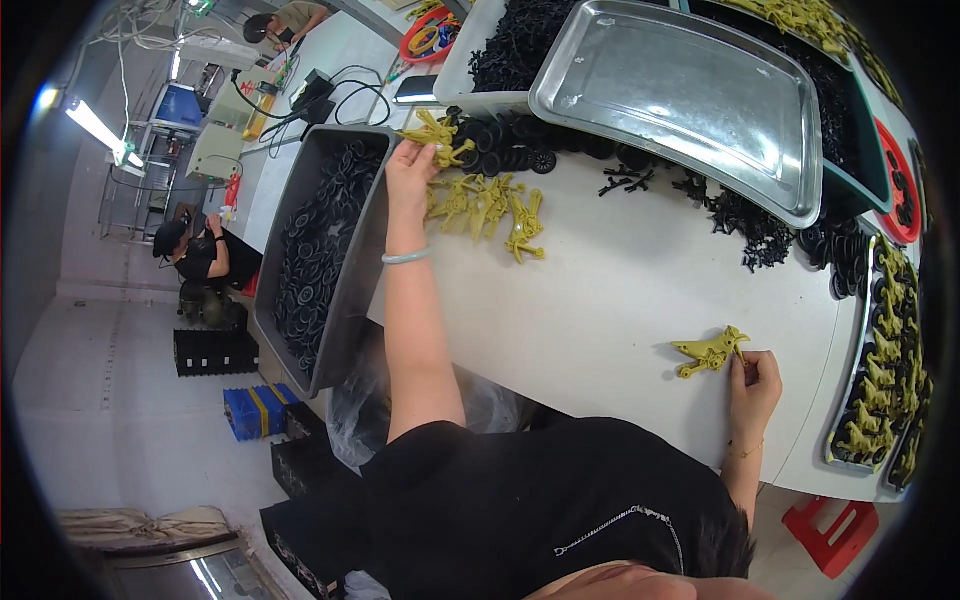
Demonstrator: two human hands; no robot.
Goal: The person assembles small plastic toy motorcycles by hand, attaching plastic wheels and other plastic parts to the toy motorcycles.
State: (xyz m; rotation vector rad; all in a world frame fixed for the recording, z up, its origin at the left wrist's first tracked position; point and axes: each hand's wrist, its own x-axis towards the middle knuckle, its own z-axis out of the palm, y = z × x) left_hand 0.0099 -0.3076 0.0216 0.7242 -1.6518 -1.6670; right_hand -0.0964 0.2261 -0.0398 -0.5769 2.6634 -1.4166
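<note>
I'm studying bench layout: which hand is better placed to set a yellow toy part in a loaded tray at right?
Probably the right hand: it pinches a yellow toy part nearer the tray. The left hand is farther away, beside the grey bin.

The left fingers (424,160) hide part of the yellow pieces (433,130) — count unclear.

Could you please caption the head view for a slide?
Left hand touching yellow parts beside a grey bin of black wheels, right hand holding a yellow figure at a white table.
</note>
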